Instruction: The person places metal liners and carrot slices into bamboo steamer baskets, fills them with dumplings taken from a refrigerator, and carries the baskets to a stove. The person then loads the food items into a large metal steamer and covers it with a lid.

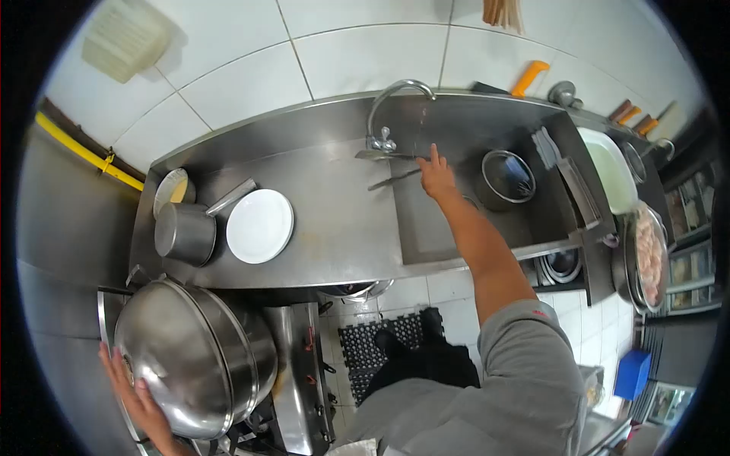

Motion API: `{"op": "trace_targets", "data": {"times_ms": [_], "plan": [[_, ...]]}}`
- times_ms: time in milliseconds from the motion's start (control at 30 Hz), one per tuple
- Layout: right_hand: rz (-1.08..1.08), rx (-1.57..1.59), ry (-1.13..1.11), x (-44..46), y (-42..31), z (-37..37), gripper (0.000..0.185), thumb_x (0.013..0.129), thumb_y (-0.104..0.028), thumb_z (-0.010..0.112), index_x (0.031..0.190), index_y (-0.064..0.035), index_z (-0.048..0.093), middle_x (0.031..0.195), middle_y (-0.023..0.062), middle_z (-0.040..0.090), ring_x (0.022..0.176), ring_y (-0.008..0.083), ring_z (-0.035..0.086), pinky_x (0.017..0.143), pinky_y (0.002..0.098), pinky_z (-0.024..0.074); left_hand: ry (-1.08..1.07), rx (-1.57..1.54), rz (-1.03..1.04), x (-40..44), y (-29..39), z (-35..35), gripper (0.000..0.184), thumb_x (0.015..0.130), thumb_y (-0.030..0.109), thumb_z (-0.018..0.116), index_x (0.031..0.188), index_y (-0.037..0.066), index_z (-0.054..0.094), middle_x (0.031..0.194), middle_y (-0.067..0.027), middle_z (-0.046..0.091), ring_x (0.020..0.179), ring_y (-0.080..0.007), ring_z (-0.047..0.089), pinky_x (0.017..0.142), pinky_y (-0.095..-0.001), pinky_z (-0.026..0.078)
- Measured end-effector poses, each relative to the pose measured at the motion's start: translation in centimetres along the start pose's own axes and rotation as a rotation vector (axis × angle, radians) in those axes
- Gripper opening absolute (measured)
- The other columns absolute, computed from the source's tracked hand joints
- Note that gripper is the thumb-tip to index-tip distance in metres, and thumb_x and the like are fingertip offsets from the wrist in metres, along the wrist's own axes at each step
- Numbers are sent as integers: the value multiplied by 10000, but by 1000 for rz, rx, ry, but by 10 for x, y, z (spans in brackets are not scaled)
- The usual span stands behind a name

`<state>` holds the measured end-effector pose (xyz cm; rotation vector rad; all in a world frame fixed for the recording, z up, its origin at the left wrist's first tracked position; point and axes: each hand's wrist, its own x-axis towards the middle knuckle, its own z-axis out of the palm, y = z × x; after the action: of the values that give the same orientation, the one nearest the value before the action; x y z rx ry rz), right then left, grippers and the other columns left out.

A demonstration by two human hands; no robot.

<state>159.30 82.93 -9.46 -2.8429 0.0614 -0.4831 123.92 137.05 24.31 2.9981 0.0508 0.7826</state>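
My right hand (439, 176) is over the left side of the sink (502, 232), just below the tap (380, 118), with fingers stretched out. Beside its fingertips, a flat-ended metal utensil (374, 155) and a dark stick-like utensil (391, 180) lie across the sink's left edge. Whether the fingers touch them I cannot tell. A thin stream of water falls from the spout near the fingers. Down at the left, my left hand (141, 399) has its fingers spread against the domed lid of a large metal pot (179, 357).
A white plate (260, 226), a saucepan (182, 234) and a bowl with something yellow (176, 188) stand on the left counter. In the sink is a round pot (508, 180). An orange-handled knife (530, 78) leans at the back. A basin of pale meat (650, 258) stands right.
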Motion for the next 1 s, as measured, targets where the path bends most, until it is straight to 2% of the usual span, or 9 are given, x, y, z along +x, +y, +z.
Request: {"op": "trace_targets", "data": {"times_ms": [167,233,333,433,467,567,667,867,1000], "plan": [[-357,-248,-568,20,15,-16,238,872,-269,536,1067,-167,627,1353,165,416,1144,333,444,1004,436,344,-112,-334,91,-2,120,63,552,905,447,444,1241,16,520,1412,-226,334,1319,-375,298,1062,-481,227],[-641,-73,-231,-6,62,-47,215,864,-279,553,1019,-160,642,1216,144,512,1084,317,472,940,439,389,-180,-482,112,15,150,88,499,891,384,495,1217,9,541,1386,-221,378,1279,-367,367,1044,-456,272],[-512,393,-533,-78,74,-210,291,840,-294,609,915,-18,554,872,141,500,820,302,523,710,392,418,-339,-717,-16,58,179,135,378,884,230,520,1182,2,564,1309,-147,490,1220,-250,456,1003,-359,342],[-13,345,-1052,-177,122,-284,376,816,-398,653,885,-38,570,716,48,526,544,152,496,498,301,412,-548,-970,-208,115,219,196,367,912,258,515,1178,11,565,1175,-83,583,1046,-183,573,882,-283,416],[285,799,-1220,-223,147,-289,349,838,-393,632,900,-54,576,683,1,551,459,99,462,421,243,384,-650,-1016,-249,135,233,223,412,906,289,528,1194,-6,535,1162,-100,583,1032,-205,578,865,-295,431],[630,863,-1408,-296,112,-280,463,889,-337,563,1231,-60,420,808,23,603,498,79,471,444,219,400,-948,-1447,-480,173,277,309,567,921,350,492,1342,0,345,1292,-186,466,1141,-267,513,952,-384,410],[723,1142,-1457,-329,58,-199,677,875,-398,572,1390,-108,240,908,80,600,536,110,504,439,251,412,-961,-1523,-555,191,323,378,585,923,302,498,1364,-7,269,1330,-219,392,1185,-303,466,988,-422,394],[1131,1281,-1093,-333,-62,-7,467,869,-477,543,962,-19,548,745,65,556,575,160,527,462,308,445,-905,-1631,-680,201,367,423,462,938,202,424,1320,-34,313,1311,-229,384,1190,-326,448,987,-438,400],[1388,1630,-872,-299,-87,47,408,899,-399,540,1000,-5,501,833,113,570,625,231,551,523,353,498,-878,-1664,-700,197,369,422,422,931,155,394,1269,-89,332,1302,-243,383,1194,-331,442,995,-452,397]]}}
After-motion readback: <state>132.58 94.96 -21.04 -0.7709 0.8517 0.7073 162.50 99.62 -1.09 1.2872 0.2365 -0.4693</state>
